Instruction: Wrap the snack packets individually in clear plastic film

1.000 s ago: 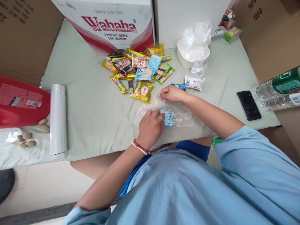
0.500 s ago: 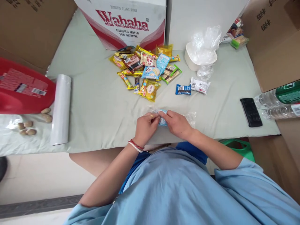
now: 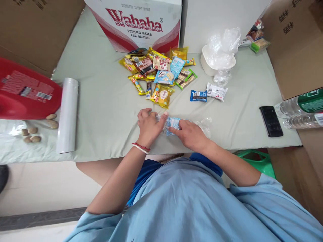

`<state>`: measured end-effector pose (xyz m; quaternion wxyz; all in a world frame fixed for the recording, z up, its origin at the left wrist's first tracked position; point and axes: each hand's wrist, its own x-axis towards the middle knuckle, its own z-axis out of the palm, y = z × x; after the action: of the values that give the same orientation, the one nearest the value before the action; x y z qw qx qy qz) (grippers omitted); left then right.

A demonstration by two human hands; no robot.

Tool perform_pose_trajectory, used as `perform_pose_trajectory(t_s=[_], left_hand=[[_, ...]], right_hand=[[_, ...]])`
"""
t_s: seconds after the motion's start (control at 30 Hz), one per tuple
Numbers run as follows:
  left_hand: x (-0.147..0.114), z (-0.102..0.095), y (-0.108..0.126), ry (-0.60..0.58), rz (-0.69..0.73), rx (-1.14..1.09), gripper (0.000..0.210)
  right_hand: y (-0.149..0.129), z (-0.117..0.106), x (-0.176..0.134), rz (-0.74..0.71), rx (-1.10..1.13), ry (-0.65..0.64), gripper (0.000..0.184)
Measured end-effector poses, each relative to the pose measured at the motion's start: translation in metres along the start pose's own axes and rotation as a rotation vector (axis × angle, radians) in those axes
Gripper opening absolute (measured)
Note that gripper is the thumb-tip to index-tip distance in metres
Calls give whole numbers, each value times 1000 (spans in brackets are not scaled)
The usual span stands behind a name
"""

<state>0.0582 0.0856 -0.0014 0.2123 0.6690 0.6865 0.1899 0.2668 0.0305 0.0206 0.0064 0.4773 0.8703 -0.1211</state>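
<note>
Near edge of cloth-covered table [image 3: 108, 131] runs just beyond my shirt [image 3: 181, 198]; both forearms cross it. L hand [image 3: 149, 127]: fingers spread, palm down, thumb by L end of light-blue pkt [image 3: 172, 122]; thumb contact unclear. R hand [image 3: 193, 135]: fingers curled at R end of same pkt; can't tell if pinching or only pressing. Pkt lies btwn hands, a little in from edge, in or on crumpled clear wrap [image 3: 205, 126] (can't tell which), wrap showing past R knuckles.

Room to L: wide stretch of cloth btwn L hand & white roll [image 3: 67, 116]; nuts [image 3: 32, 130] & red container [image 3: 29, 92] beyond roll. Room to R: cloth out to phone [image 3: 271, 121], near R edge w/ bottles [image 3: 309, 103] lying just beside.

Ahead, tighter on L side: snack pile [image 3: 161, 74] starts just past L fingertips. Small blue pkt [image 3: 198, 95] & white pkt [image 3: 217, 91] touch or nearly, strip of cloth btwn them and R hand. Farther: white bowl [image 3: 207, 69] heaped w/ clear bags [image 3: 222, 50]. Red-white carton [image 3: 141, 28] & white box [image 3: 214, 20] wall off far side, pile up against carton.
</note>
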Motion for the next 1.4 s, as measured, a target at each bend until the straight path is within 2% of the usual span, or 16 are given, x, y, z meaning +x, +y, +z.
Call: perform_pose_trajectory(t_s=[0.1, 0.17, 0.27, 0.37, 0.53, 0.67, 0.7, 0.77, 0.83, 0.87, 0.9, 1.0, 1.1, 1.17, 1.27, 1.4], left_hand=[[-4, -13, 5, -143, 69, 6, 25], [-8, -21, 8, -218, 61, -91, 19], [-18, -24, 21, -230, 3, -318, 16], [-27, -16, 40, -260, -9, -486, 13], [-39, 0, 60, -273, 168, -408, 32], [-44, 9, 60, -227, 348, -229, 31], [-45, 12, 59, -210, 383, -172, 31], [-49, 16, 59, -187, 452, -63, 31], [-55, 21, 61, -156, 513, 60, 31], [-58, 23, 63, -137, 535, 128, 32], [-62, 26, 64, -125, 552, 193, 34], [-70, 31, 67, -131, 572, 333, 43], [-73, 34, 65, -131, 564, 374, 47], [-74, 36, 64, -117, 558, 374, 48], [-75, 38, 61, -94, 563, 380, 48], [-76, 40, 59, -71, 573, 386, 47]], right_hand=[[0, 1, 1, 28, 49, 11, 43], [-1, 0, 2, 32, 67, 11, 41], [-2, 0, 4, 13, 89, -7, 40], [-2, 2, 2, -4, 162, 6, 37], [14, -12, -16, -110, 430, 27, 36], [37, -39, -33, -258, 763, -75, 29], [43, -43, -36, -205, 830, -58, 32], [54, -43, -36, 65, 865, 111, 43], [64, -34, -32, 394, 705, 349, 50], [67, -27, -30, 515, 583, 413, 52], [70, -21, -28, 590, 467, 415, 54], [72, -9, -29, 627, 313, 184, 56], [69, -8, -38, 566, 298, 15, 31], [67, -11, -43, 552, 315, 17, 25], [67, -10, -46, 599, 486, 120, 21], [58, -2, -43, 703, 894, 219, 54]])
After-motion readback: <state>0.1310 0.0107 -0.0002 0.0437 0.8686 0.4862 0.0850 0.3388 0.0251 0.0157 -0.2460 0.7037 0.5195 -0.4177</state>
